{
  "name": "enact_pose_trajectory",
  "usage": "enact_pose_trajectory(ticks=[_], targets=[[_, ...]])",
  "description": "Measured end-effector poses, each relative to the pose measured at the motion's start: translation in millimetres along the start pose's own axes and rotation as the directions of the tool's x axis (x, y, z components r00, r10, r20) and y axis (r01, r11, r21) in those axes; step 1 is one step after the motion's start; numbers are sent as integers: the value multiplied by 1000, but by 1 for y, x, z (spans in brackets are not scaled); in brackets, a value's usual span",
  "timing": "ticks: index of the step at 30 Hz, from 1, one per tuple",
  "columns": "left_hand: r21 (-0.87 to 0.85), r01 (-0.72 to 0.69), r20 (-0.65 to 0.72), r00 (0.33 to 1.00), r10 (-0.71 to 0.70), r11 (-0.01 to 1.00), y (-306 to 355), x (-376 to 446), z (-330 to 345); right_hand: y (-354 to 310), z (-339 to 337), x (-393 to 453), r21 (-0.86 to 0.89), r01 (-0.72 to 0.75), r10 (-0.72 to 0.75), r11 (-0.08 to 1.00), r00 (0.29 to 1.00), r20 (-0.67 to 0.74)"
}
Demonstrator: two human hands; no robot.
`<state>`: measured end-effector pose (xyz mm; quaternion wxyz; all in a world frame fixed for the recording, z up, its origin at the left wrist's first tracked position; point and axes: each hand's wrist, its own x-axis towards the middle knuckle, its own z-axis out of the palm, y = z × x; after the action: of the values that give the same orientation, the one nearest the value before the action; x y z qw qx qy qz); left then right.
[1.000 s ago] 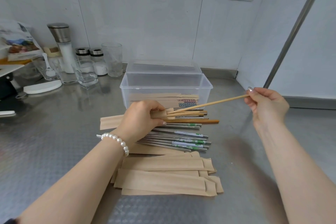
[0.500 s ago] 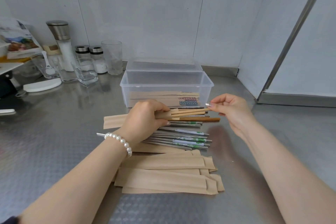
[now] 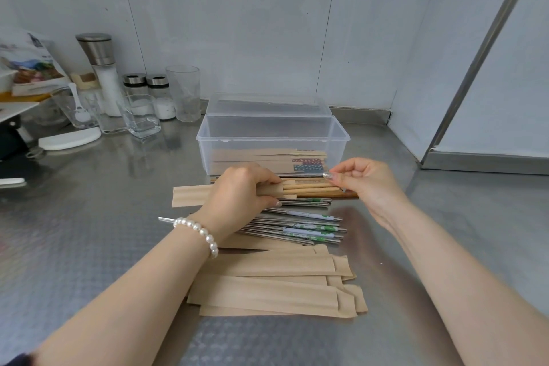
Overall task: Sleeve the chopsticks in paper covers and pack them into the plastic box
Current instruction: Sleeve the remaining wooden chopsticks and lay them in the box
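Sliding wooden chopsticks into a paper sleeve

The left hand (image 3: 240, 190) grips the sleeve (image 3: 193, 195) by its mouth, steadying it on the bench, while the right hand (image 3: 361, 180) pinches the ends of the wooden chopsticks (image 3: 312, 187) to feed them in. The plastic box (image 3: 271, 140) stands just behind, toward the back wall, lid open, with filled sleeves inside.

Just one camera here, worn on the head, wide-angle, looking forward and down over both forearms at the steel counter (image 3: 89, 246). It sits close: the arms fill the bottom edge, while the tiled wall (image 3: 237, 38) closes off the top.
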<state>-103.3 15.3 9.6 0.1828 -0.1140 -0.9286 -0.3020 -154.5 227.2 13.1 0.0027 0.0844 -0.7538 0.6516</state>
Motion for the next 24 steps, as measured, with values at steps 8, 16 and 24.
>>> enact_pose_trajectory(ticks=[8, 16, 24], targets=[[19, -7, -26, 1000, 8, 1000, -6, 2, 2, -3, -2, -4, 78, -98, 92, 992, 993, 78], [237, -66, -410, 897, 162, 969, -8, 5, -10, -21, -25, 9, 264, -16, 68, 964, 979, -192], [176, -31, -351, 932, 92, 984, -12, 4, -8, -50, -31, 60, 159, -20, 60, 987, 966, -250]])
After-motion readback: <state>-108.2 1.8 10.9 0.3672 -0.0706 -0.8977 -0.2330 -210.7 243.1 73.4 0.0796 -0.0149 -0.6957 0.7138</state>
